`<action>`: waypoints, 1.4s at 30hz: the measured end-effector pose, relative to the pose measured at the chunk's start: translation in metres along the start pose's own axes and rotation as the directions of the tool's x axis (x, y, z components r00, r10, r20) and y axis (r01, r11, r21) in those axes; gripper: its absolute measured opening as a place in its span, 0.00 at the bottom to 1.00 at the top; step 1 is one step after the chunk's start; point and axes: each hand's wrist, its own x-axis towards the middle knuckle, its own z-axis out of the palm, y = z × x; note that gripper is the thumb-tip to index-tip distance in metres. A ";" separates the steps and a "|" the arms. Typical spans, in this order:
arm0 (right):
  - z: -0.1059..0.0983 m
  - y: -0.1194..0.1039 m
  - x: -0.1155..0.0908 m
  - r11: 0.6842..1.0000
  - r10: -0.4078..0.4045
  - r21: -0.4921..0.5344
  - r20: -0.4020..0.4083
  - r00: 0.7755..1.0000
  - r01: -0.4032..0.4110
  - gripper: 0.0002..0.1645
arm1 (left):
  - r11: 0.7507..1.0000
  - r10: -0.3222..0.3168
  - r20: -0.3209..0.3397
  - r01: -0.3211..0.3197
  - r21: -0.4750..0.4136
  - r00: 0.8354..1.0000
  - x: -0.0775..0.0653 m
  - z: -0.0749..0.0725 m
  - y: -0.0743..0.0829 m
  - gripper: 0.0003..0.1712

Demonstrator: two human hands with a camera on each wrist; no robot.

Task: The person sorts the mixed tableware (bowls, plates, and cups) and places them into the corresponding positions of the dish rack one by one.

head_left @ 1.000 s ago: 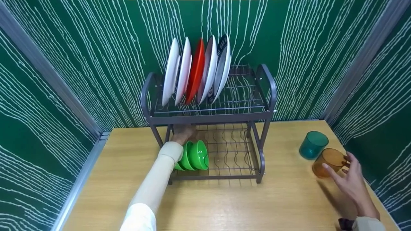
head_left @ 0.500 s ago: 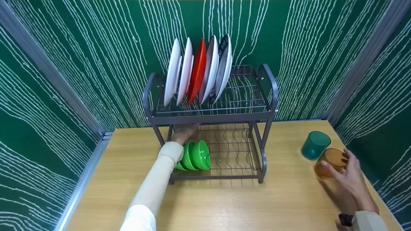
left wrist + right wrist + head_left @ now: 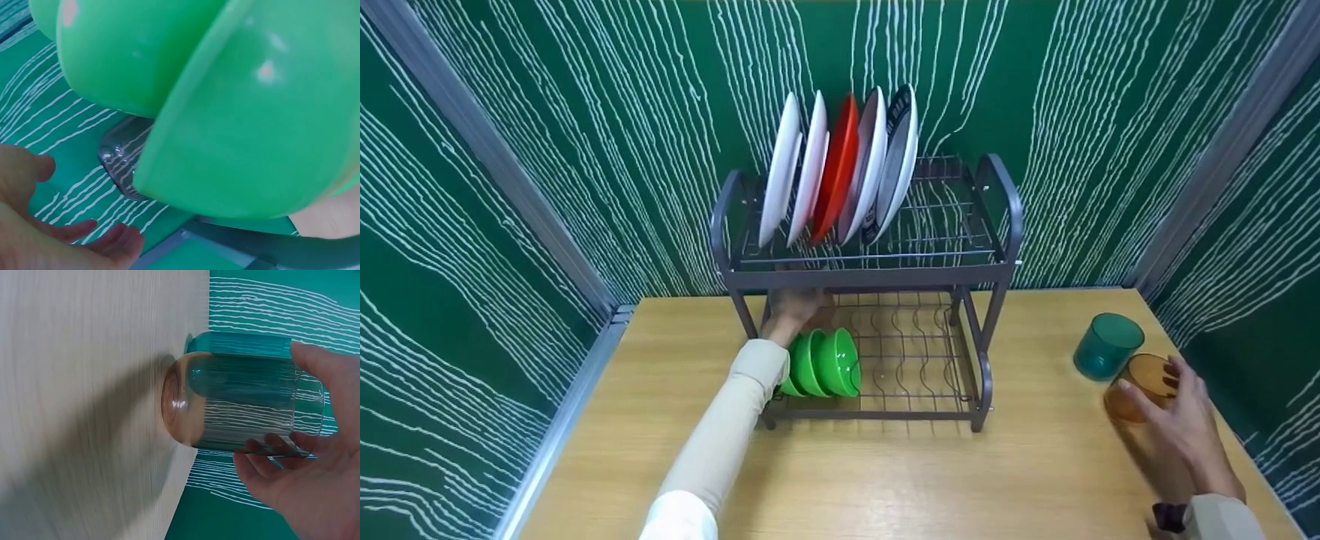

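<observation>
My right hand (image 3: 1183, 424) grips an amber see-through cup (image 3: 242, 405) near its rim, thumb on one side and fingers on the other. The cup stands upright on the table beside a teal see-through cup (image 3: 1108, 345). My left hand (image 3: 797, 306) reaches into the lower tier of the dish rack (image 3: 877, 414), behind several green bowls (image 3: 838, 364) standing on edge. In the left wrist view its fingers (image 3: 121, 244) are spread with nothing between them. A smoky see-through cup-like thing (image 3: 121, 154) shows just beyond, partly hidden by the bowls.
Several plates (image 3: 834, 172), white, red and dark-patterned, stand on edge in the rack's upper tier, above my left hand. Green walls (image 3: 660, 150) with white wavy lines close in the wooden table (image 3: 915, 480) at the back and sides.
The head view has shifted a little, so everything sits further right in it. My right hand keeps its grip on the amber cup; my left hand stays behind the bowls, slightly blurred.
</observation>
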 end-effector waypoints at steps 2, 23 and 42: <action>-0.001 -0.001 0.000 1.000 0.010 -0.014 -0.010 1.000 -0.010 0.62 | 0.991 -0.004 -0.043 -0.002 -0.130 0.999 -0.002 0.000 0.001 0.23; 0.002 -0.017 -0.030 0.999 -0.002 -0.049 0.010 1.000 0.002 0.64 | 1.000 0.012 -0.137 -0.015 -0.023 0.990 -0.039 0.001 0.023 0.18; 0.015 -0.040 -0.063 0.996 -0.016 -0.091 0.028 0.999 0.019 0.63 | 0.979 0.179 -0.181 -0.193 -0.067 0.967 -0.095 0.015 0.052 0.19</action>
